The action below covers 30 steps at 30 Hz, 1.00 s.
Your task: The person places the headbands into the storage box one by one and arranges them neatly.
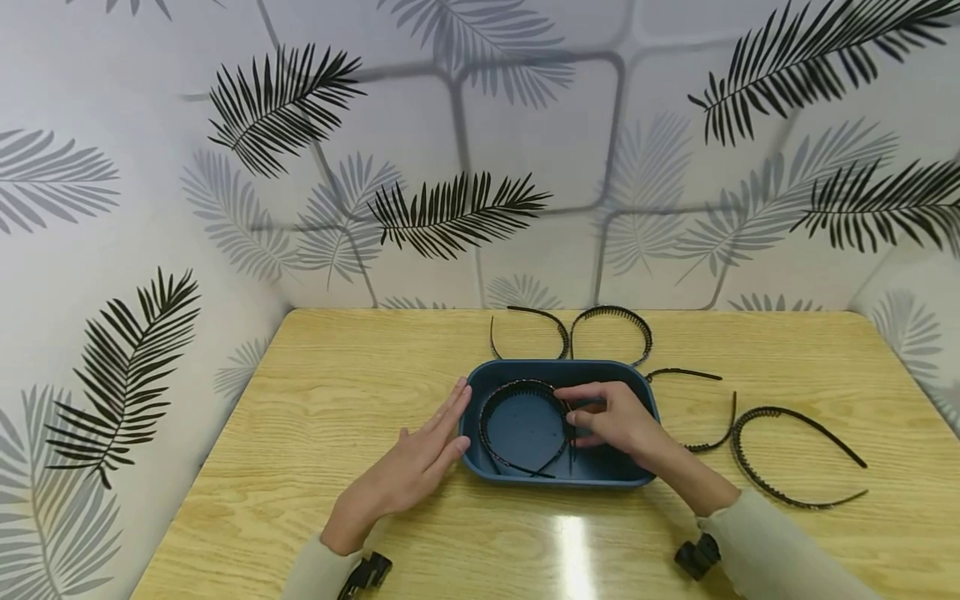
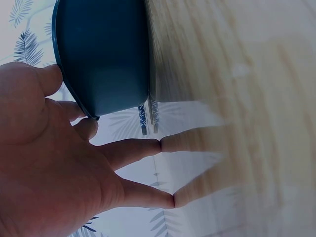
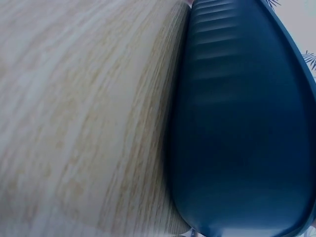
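Note:
A dark blue plastic bin (image 1: 487, 477) stands on the wooden table. Inside it lie black toothed headbands (image 1: 486, 425), overlapping on the left and middle of its floor. My right hand (image 1: 611, 421) reaches in over the right side, thumb and fingers pinching the right side of a headband (image 1: 572, 450). The right wrist view shows only the bin's outer wall (image 3: 237, 123), with that hand out of frame. At the bin's left end, my left hand (image 1: 416, 467) rests with fingers extended against the rim. In the left wrist view, two spread fingertips (image 2: 153, 147) touch the tabletop.
Behind the bin lie two more headbands (image 1: 567, 333) (image 1: 651, 333). To its right are a partly hidden one (image 1: 693, 373), another behind the right forearm (image 1: 733, 425), and a full one (image 1: 742, 458). A leaf-patterned wall covering (image 1: 525, 167) borders the wooden table (image 1: 337, 375).

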Motion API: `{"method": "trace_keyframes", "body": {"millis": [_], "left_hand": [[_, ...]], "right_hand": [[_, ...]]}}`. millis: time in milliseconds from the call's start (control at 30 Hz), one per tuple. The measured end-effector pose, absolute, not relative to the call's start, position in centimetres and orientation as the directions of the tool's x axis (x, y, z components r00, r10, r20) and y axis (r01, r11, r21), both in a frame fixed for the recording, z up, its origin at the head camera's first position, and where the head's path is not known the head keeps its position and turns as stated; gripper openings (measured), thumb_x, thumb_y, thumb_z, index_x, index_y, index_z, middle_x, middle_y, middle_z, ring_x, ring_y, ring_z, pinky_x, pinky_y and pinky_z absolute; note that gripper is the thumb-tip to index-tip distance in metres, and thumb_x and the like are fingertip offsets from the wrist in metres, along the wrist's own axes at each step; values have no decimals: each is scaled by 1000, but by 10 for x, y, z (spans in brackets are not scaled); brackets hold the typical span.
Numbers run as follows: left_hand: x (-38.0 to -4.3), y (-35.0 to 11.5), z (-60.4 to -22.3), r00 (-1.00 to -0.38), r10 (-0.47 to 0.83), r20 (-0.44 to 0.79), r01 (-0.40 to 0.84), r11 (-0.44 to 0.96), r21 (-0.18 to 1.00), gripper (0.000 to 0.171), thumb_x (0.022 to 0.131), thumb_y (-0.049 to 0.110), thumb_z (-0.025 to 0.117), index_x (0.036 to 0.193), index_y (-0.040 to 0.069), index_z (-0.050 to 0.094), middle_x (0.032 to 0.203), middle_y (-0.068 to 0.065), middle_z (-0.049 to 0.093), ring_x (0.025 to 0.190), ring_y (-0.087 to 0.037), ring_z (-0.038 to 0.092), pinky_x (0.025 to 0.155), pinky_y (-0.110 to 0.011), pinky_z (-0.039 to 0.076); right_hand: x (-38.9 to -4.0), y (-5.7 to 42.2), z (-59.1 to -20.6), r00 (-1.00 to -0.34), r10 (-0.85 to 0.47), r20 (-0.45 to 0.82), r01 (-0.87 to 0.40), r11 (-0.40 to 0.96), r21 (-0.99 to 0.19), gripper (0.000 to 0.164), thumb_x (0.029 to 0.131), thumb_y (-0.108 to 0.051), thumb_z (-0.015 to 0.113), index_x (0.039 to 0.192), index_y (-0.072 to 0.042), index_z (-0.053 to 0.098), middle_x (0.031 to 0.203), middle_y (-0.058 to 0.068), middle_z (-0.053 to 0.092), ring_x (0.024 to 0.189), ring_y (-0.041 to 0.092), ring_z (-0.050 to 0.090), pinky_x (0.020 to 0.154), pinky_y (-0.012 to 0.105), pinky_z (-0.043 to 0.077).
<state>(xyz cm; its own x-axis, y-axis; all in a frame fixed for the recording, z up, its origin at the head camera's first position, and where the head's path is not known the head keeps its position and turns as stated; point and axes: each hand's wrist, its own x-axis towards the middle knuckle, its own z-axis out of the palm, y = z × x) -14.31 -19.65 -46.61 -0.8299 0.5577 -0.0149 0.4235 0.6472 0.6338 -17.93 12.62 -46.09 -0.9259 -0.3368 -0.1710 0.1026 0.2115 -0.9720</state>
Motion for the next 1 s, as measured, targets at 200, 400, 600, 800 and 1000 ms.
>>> {"method": "trace_keyframes", "body": {"millis": [200,400,600,800,1000], "left_hand": [[-143,-196,-466,-829,558,-15,424,647,634,64,113,44,32,167,27,2,172,10,-5,153,-22,19,99,-88,14],[-143,-196,-466,-830,557,-23,419,651,633,64,113,44,32,167,27,2,173,7,-4,153,-23,19,99,-88,14],[-143,-196,-466,-830,556,-34,411,652,637,64,113,45,31,167,28,1,172,9,-5,153,-23,19,100,-88,13],[-143,-196,-466,-830,557,-30,417,655,631,64,113,46,30,167,28,0,171,12,-7,153,-22,19,99,-88,14],[-144,-196,-466,-829,559,-21,422,650,632,64,113,43,32,167,27,2,173,7,-4,153,-24,19,98,-89,14]], "right_hand": [[-180,124,-463,-931,-322,-173,101,228,-968,37,96,11,62,133,10,64,145,28,53,112,38,67,76,40,61],[-179,119,-464,-936,-309,-167,93,242,-966,37,95,12,62,132,10,64,143,28,54,109,37,68,75,39,61],[-178,118,-465,-941,-297,-160,87,244,-966,37,95,14,62,132,10,65,140,27,54,109,38,67,74,39,62],[-177,117,-465,-936,-304,-176,89,278,-956,37,94,13,63,131,10,65,137,28,56,99,31,70,73,39,62],[-176,117,-464,-933,-318,-170,73,295,-953,40,93,12,65,132,9,64,134,29,57,92,28,70,72,41,62]]}}
